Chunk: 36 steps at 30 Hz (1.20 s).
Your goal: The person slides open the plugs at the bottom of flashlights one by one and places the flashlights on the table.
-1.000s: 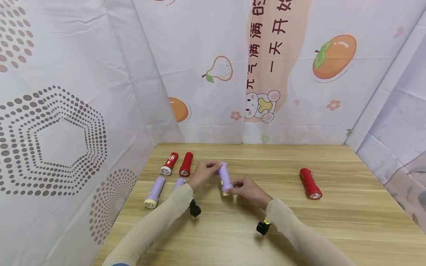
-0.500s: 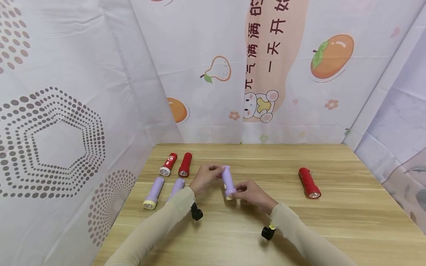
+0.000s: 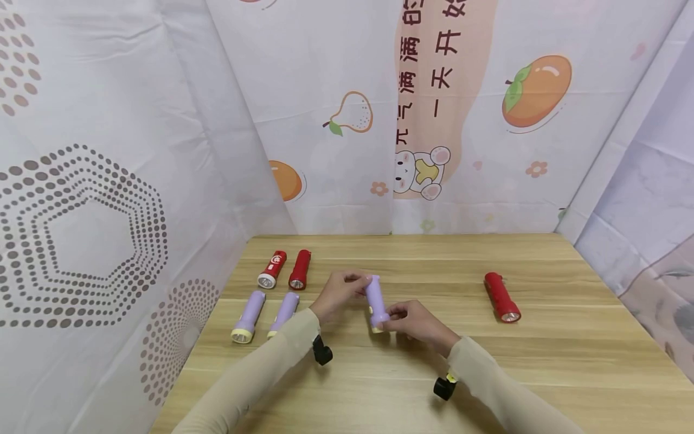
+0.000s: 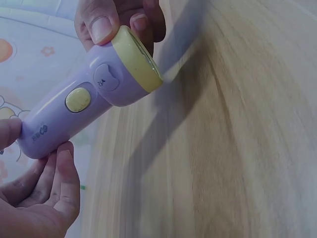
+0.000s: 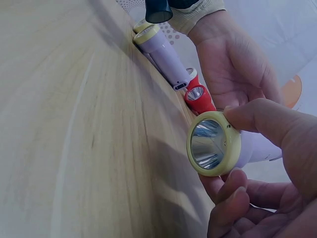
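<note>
Both hands hold a lilac flashlight (image 3: pixel 375 298) with a pale yellow head rim, tilted above the table. My left hand (image 3: pixel 340 293) pinches its tail end at the far side. At the head end, my right hand (image 3: pixel 416 322) grips the rim between thumb and fingers. The left wrist view shows a yellow button (image 4: pixel 78 99) on the lilac body. Facing the right wrist camera is the reflective lens (image 5: pixel 208 144), which looks unlit. Left of the hands lie two more lilac flashlights, one (image 3: pixel 251 314) outermost and one (image 3: pixel 285 310) partly behind the left sleeve.
Behind those lie a red flashlight with a white rim (image 3: pixel 272 269) and a plain red one (image 3: pixel 300 269). Another red flashlight (image 3: pixel 502 298) rests on the right of the wooden table (image 3: pixel 542 361). Printed curtains (image 3: pixel 325 205) border the table's back and left.
Both hands have shifted slightly right and nearer with the lilac flashlight between them. More of the inner lilac flashlight shows beside the left sleeve. The camera view has turned slightly right.
</note>
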Motion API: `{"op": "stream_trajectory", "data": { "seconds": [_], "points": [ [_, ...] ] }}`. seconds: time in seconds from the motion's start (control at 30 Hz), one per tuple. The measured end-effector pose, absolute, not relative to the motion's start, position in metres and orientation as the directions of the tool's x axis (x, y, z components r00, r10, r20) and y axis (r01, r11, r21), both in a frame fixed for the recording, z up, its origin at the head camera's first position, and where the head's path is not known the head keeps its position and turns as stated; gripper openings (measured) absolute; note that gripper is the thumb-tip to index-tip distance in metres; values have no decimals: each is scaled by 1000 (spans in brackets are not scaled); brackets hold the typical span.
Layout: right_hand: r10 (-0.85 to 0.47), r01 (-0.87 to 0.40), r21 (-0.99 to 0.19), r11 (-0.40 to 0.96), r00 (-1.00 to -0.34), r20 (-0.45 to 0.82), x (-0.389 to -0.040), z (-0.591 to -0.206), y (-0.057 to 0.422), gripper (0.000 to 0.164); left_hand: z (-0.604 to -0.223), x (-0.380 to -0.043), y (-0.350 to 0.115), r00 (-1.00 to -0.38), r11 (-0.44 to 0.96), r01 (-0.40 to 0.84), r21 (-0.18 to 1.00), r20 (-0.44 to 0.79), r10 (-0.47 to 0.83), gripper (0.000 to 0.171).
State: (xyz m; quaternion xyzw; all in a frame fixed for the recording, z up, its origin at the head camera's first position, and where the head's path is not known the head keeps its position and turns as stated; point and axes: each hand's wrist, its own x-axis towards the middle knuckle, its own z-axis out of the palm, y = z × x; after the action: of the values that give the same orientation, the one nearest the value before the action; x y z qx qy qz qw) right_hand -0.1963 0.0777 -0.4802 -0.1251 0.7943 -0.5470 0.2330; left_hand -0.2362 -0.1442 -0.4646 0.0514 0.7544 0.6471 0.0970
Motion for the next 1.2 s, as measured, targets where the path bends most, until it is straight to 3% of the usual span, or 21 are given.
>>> {"op": "stream_trajectory", "data": {
  "seconds": [0.7, 1.2],
  "points": [
    [-472, 68, -925, 373, -845, -253, -185, -485, 99, 48, -471, -230, -126, -962, 155, -15, 988, -56, 268, 31],
    [-463, 71, -911, 407, -844, -273, -179, -485, 107, 49, -470, -226, -117, -952, 197, -32, 980, -89, 292, 36]
  ]
}}
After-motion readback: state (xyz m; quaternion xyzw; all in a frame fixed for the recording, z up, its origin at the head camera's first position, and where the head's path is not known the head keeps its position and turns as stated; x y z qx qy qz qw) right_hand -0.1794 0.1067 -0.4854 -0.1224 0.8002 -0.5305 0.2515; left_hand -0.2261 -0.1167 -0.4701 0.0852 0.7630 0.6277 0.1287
